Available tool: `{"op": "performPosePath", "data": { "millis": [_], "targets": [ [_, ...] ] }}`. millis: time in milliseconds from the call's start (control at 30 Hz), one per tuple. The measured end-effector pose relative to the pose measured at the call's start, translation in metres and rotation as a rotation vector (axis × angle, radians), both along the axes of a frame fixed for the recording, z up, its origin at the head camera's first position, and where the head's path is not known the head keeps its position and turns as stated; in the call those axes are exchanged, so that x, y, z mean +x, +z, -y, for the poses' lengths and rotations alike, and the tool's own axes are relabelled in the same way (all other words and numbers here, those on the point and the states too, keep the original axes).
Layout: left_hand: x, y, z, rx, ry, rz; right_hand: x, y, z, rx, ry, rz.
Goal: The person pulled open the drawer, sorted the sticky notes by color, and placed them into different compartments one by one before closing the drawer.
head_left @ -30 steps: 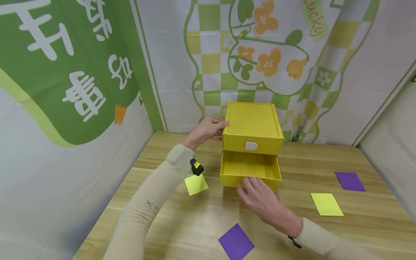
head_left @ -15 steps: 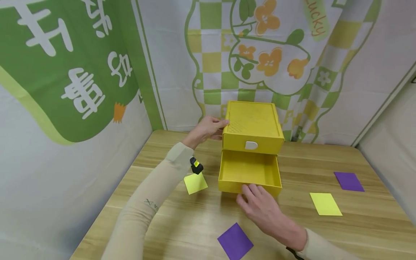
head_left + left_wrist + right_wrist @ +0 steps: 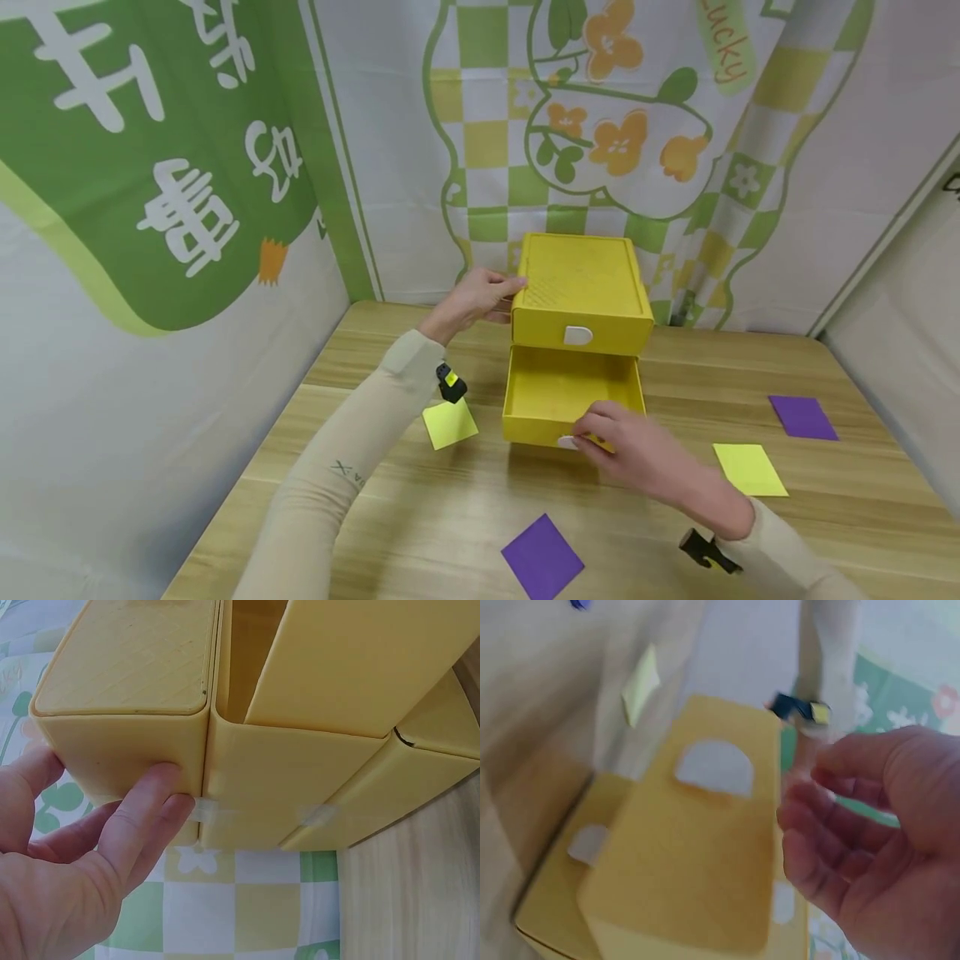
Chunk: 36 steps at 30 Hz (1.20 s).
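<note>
A yellow desktop drawer unit point(image 3: 577, 271) with stacked drawers stands at the back of the wooden table. Its middle drawer point(image 3: 534, 428) is pulled out, and the visible inside is bare. My left hand point(image 3: 477, 298) rests against the unit's upper left side, thumb by the top edge; in the left wrist view its fingers point(image 3: 142, 814) lie on the side panel. Just in front of the drawer is my right hand point(image 3: 648, 454), close to the white pull tab point(image 3: 567, 442). The right wrist view shows its fingers point(image 3: 810, 855) loosely bent, apart from the drawer front point(image 3: 697, 862) and holding nothing.
One yellow paper square point(image 3: 450, 425) lies left of the unit and another yellow square point(image 3: 750, 470) to the right. Purple squares lie at the front point(image 3: 542, 557) and far right point(image 3: 803, 417). A patterned curtain point(image 3: 495, 167) hangs close behind the unit.
The middle drawer slid a little further out toward me, then stopped. My right hand has come off its front and shifted right, uncovering the white tab. My left hand stays put.
</note>
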<state>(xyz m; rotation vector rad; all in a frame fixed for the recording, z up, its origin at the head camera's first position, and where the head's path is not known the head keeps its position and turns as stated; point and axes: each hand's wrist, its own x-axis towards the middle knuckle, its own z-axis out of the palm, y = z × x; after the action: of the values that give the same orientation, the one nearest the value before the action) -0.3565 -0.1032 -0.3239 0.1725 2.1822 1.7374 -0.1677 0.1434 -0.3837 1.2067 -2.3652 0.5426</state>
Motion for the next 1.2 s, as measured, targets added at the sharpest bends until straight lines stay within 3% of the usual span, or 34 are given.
{"op": "performPosePath", "data": {
  "millis": [233,533,733,933,1200],
  "targets": [
    [0.0,-0.001,0.001,0.006,-0.017,-0.015,-0.015,0.028,-0.032,-0.085,-0.015,0.098],
    [-0.001,-0.002,0.001,0.013,-0.001,-0.001,-0.03,0.051,-0.081,-0.161,-0.267,0.19],
    [0.001,0.0,0.003,0.011,-0.002,-0.003,-0.04,0.048,-0.107,-0.17,-0.387,0.254],
    [-0.002,-0.001,0.0,0.0,-0.014,-0.019,-0.051,0.035,-0.141,-0.141,-0.483,0.357],
    [-0.001,-0.003,0.001,0.016,-0.001,-0.017,-0.067,0.018,-0.176,-0.092,-0.562,0.394]
  ]
}}
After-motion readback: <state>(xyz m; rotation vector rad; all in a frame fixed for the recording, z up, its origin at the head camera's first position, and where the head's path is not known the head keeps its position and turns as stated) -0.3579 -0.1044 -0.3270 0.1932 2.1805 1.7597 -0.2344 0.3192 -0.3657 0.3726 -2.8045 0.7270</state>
